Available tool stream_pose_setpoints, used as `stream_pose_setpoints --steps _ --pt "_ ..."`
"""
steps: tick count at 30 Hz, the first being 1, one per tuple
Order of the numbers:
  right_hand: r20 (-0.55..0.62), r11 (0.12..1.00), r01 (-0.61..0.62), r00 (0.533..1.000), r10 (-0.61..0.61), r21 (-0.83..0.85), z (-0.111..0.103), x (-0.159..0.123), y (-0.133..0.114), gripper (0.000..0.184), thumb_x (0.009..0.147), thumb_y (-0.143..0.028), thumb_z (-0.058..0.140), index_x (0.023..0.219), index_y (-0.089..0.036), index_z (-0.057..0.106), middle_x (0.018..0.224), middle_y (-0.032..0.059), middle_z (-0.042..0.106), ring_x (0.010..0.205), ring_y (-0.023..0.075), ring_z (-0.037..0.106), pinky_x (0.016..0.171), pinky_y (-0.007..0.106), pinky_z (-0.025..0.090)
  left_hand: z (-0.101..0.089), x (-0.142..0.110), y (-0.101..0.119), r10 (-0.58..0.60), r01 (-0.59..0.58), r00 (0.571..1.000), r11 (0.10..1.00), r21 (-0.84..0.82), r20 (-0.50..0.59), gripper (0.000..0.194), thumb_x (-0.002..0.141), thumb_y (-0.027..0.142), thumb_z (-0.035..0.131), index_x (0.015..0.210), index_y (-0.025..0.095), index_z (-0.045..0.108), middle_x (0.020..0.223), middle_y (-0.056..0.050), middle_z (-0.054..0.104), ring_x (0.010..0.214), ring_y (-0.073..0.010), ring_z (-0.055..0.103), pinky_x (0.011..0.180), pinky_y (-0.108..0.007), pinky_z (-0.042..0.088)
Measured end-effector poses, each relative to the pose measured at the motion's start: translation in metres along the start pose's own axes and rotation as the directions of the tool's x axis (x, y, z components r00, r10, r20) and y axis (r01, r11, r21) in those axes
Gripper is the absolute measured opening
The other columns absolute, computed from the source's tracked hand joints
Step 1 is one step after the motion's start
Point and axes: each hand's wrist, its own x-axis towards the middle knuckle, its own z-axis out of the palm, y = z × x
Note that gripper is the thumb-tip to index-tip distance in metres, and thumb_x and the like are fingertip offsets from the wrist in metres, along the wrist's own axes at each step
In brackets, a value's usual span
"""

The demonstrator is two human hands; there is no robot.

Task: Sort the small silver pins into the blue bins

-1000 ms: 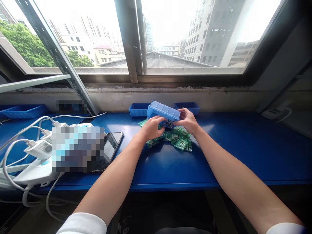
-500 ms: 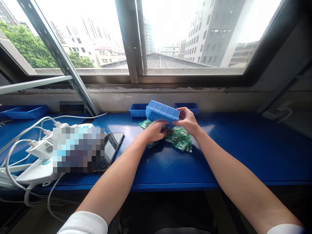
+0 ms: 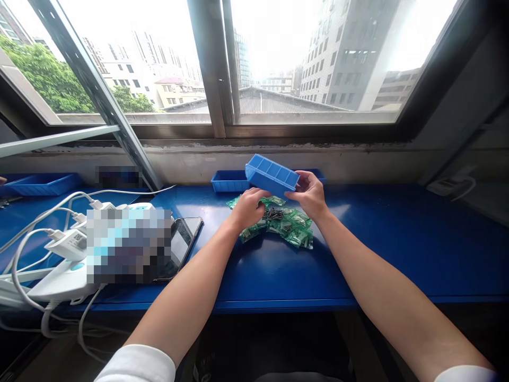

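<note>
My right hand [image 3: 312, 196] grips one end of a blue plastic parts bin [image 3: 274, 172], thumb below and fingers behind. The bin is held in the air, tilted, with its ribbed outer side towards me. Beneath it, a heap of small dark screw-like pieces [image 3: 274, 213] lies on several green-printed clear plastic bags [image 3: 296, 228]. My left hand [image 3: 248, 209] is at the left of the heap, below the bin's lower left edge. Its fingers are bent, with thumb and fingers apart; whether the fingertips touch the bin is unclear.
Two more blue bins stand by the wall, the left bin [image 3: 228, 181] and a mostly hidden right bin [image 3: 320, 175]. A phone [image 3: 185, 239] and a white power strip [image 3: 59, 278] with chargers and cables lie left on the blue table [image 3: 397, 244]. Another person's fingertips [image 3: 3, 180] show far left.
The bin has risen slightly and shifted right in my right hand. My left hand has drawn a little left and up, off the dark pieces, which now show more.
</note>
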Motion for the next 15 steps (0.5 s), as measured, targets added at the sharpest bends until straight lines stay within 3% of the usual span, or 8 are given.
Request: stream_pose_setpoints --steps 3,7,9,11,15 --pt "-0.115 0.999 0.036 0.993 -0.037 -0.005 -0.004 0.004 0.001 0.064 0.049 -0.031 0.083 0.106 -0.019 0.055 0.101 0.0045 0.062 0.099 0.0224 0.06 0.093 0.041 0.049 -0.001 0.001 -0.009 -0.105 0.103 0.983 0.994 -0.021 -0.15 0.036 0.071 0.004 0.042 0.093 0.017 0.067 0.096 -0.005 0.069 0.095 -0.0189 0.062 0.088 -0.031 0.049" --pt "-0.193 0.996 -0.056 0.979 0.068 0.07 -0.01 0.008 -0.002 0.062 0.051 -0.038 0.082 0.105 -0.02 0.058 0.098 0.0048 0.065 0.096 0.0229 0.061 0.087 0.04 0.052 -0.002 0.005 -0.022 -0.318 0.31 0.882 0.947 -0.078 -0.347 0.034 0.074 0.012 0.05 0.106 0.015 0.062 0.104 -0.008 0.066 0.094 -0.0205 0.061 0.086 -0.033 0.049" --pt "-0.182 0.982 -0.125 0.972 0.15 0.143 -0.012 0.009 -0.004 0.059 0.05 -0.039 0.083 0.101 -0.02 0.06 0.094 0.0044 0.067 0.093 0.0228 0.063 0.084 0.039 0.053 -0.003 0.006 -0.025 -0.396 0.371 0.856 0.918 -0.14 -0.332 0.04 0.077 0.025 0.057 0.116 0.015 0.057 0.111 -0.009 0.064 0.096 -0.0216 0.061 0.083 -0.033 0.049" --pt "-0.132 0.96 -0.191 0.966 0.221 0.207 -0.013 0.008 -0.004 0.057 0.05 -0.04 0.083 0.099 -0.019 0.062 0.093 0.0047 0.068 0.09 0.023 0.064 0.08 0.038 0.054 -0.004 0.006 -0.025 -0.437 0.396 0.864 0.896 -0.199 -0.249 0.046 0.079 0.038 0.059 0.118 0.015 0.056 0.109 -0.009 0.066 0.093 -0.0212 0.062 0.079 -0.031 0.048" --pt "0.035 0.936 -0.289 0.957 0.288 0.2 -0.011 0.005 -0.001 0.058 0.058 -0.049 0.078 0.104 -0.017 0.064 0.099 0.0089 0.069 0.092 0.0262 0.065 0.08 0.041 0.054 -0.002 0.004 -0.022 -0.473 0.458 0.87 0.88 -0.124 -0.141 0.043 0.086 0.052 0.044 0.083 0.015 0.066 0.074 -0.005 0.068 0.071 -0.0196 0.062 0.066 -0.028 0.044"
